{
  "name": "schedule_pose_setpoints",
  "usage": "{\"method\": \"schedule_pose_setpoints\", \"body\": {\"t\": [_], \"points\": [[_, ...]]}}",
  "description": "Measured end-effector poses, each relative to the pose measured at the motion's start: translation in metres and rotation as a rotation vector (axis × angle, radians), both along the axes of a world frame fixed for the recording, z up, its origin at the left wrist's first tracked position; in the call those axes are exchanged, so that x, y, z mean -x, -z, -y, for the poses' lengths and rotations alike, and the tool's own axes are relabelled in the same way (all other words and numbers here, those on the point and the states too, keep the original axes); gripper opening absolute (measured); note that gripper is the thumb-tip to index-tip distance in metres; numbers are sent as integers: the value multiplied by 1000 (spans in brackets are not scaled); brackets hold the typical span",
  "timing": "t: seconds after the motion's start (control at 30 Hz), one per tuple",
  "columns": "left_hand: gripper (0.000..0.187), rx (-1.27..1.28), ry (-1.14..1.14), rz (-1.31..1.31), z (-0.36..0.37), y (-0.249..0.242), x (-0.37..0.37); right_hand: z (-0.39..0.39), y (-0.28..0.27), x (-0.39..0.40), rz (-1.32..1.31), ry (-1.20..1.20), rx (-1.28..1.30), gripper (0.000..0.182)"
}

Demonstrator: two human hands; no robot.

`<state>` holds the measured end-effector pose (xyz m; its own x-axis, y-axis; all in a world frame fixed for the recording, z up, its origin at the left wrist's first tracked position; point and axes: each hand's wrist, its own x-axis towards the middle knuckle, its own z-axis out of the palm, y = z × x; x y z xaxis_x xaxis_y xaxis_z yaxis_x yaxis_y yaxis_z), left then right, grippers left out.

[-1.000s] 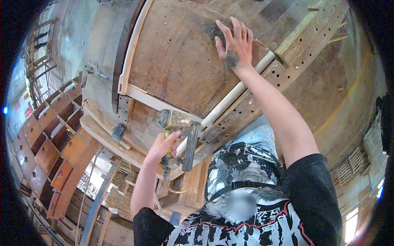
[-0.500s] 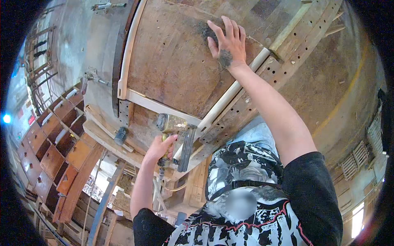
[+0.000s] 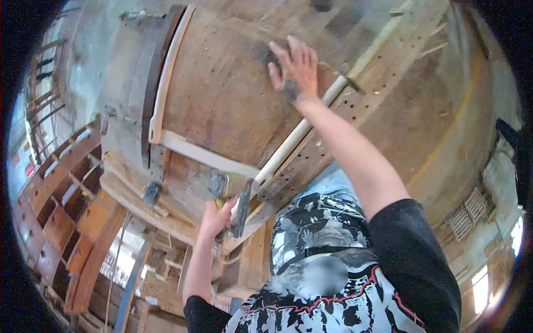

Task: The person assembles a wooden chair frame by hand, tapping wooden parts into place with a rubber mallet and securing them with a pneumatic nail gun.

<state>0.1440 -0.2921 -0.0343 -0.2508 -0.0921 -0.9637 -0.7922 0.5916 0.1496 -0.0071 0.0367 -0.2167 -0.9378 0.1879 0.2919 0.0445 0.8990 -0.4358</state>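
My left hand (image 3: pixel 218 217) is wrapped round the handle of a nail gun (image 3: pixel 242 208), which is beside the near right corner of a pale wooden frame. The frame has a near rail (image 3: pixel 205 155), a left rail (image 3: pixel 169 77) and a right rail (image 3: pixel 294 139), all lying on the brown worktable (image 3: pixel 222 94). Farther off, my right hand (image 3: pixel 298 67) is spread, palm down, over the tabletop inside the frame, beside a dark patch. Nothing shows in it; whether it touches the surface is unclear.
A dark strip (image 3: pixel 158 83) runs outside the left rail. Metal clamps (image 3: pixel 117 115) sit at the left, and a black block (image 3: pixel 151 194) lies near curved wooden pieces (image 3: pixel 127 194). Wooden compartments (image 3: pixel 61 216) stand at the lower left. A perforated beam (image 3: pixel 361 100) passes under my right forearm.
The whole view has shifted, with the table scene slightly farther left. The nail gun in my left hand has drawn a little away from the near rail. My right hand keeps its place over the table.
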Motion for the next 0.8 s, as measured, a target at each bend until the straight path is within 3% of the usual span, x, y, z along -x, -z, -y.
{"method": "schedule_pose_setpoints", "body": {"t": [0.1, 0.3, 0.43, 0.63, 0.73, 0.8], "points": [[25, 17, 40, -121, -10, -3, -19, 1, 0, 0, 43, 16, -39, 57], [36, 20, 100, -562, -59, -20, 13, 9, -35, 4, 72, -14, -18, 63], [55, 221, 292, -512, -82, -15, 47, 11, -45, 10, 132, -24, -27, 65], [56, 336, 405, -525, -119, -31, 56, 5, -54, 13, 145, -26, 14, 64], [43, 421, 414, -420, -144, -36, 66, -1, -55, 16, 150, -34, 43, 63], [46, 434, 447, -454, -153, -31, 69, -5, -54, 18, 184, -43, 111, 61]]}}
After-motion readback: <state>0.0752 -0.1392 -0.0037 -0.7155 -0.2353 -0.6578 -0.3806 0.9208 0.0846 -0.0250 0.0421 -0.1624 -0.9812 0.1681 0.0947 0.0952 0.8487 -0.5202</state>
